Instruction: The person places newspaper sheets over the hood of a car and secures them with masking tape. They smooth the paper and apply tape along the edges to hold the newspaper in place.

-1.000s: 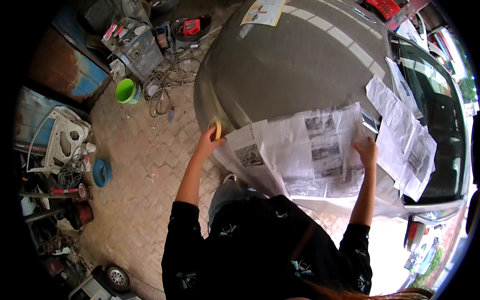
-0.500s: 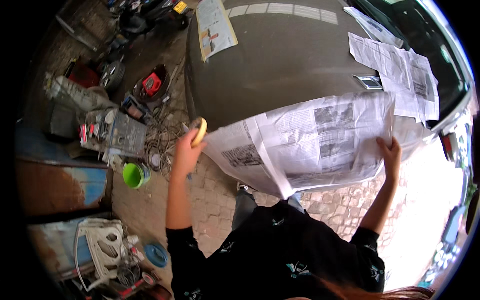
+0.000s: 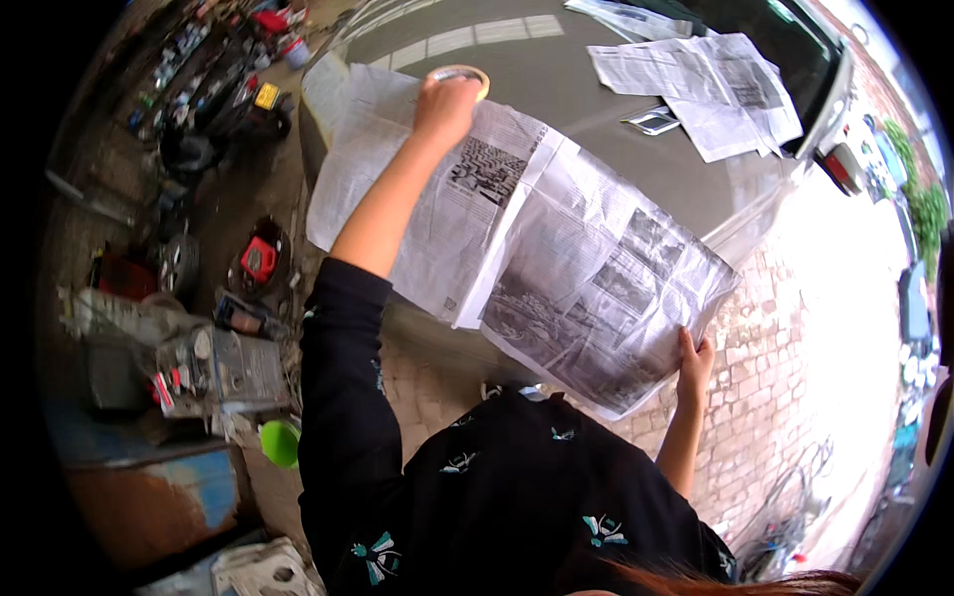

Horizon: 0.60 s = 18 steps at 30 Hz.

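My left hand (image 3: pixel 444 111) reaches far over the vehicle's grey-brown body panel (image 3: pixel 537 72), closed around a roll of yellowish tape (image 3: pixel 483 81). Below that hand spreads a large newspaper sheet (image 3: pixel 581 238) with a pale crease down its middle, slanting from upper left to lower right. My right hand (image 3: pixel 695 366) pinches the sheet's lower right edge, thumb on the printed side. The sheet lies over the panel's near part and its lower edge hangs in front of me. My left forearm hides part of the sheet.
More newspaper (image 3: pixel 735 89) lies near the windshield, beside a flat silver-edged rectangular object (image 3: pixel 653 121). At the left are a motorbike (image 3: pixel 214 134), a basin with a red object (image 3: pixel 258 258), a grey metal box (image 3: pixel 238 372) and a green bucket (image 3: pixel 280 443). Brick paving (image 3: pixel 765 338) runs along the right.
My left hand has swung up and forward over the panel with the tape roll. The sheet's left end has gone up with it, and my right hand has come lower. The view has shifted too.
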Tool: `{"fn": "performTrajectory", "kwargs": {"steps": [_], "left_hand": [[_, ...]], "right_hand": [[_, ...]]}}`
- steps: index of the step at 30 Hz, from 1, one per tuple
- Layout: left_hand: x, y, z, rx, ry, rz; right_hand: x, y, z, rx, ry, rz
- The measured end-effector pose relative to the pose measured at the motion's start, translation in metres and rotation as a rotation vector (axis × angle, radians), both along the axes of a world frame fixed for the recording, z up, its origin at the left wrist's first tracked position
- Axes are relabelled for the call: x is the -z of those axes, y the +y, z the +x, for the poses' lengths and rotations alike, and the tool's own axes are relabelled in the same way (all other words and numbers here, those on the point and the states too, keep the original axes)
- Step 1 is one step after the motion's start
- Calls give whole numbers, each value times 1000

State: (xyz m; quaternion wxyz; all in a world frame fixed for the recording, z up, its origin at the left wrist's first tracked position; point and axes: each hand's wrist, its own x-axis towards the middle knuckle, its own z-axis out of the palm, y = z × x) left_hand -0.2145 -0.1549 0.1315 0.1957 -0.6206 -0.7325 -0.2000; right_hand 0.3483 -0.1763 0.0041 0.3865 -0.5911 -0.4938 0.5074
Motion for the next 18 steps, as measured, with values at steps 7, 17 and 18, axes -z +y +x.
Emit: {"fn": "performTrajectory", "kwargs": {"steps": [7,17,18], "left_hand": [[5,65,12,41,49,77],[-22,80,47,-154,-408,278],[-27,72,56,-146,-599,302]], "right_hand": [[-5,-28,-21,112,22,91],[37,-8,-40,41,269,180],[28,-10,-41,41,253,176]]}}
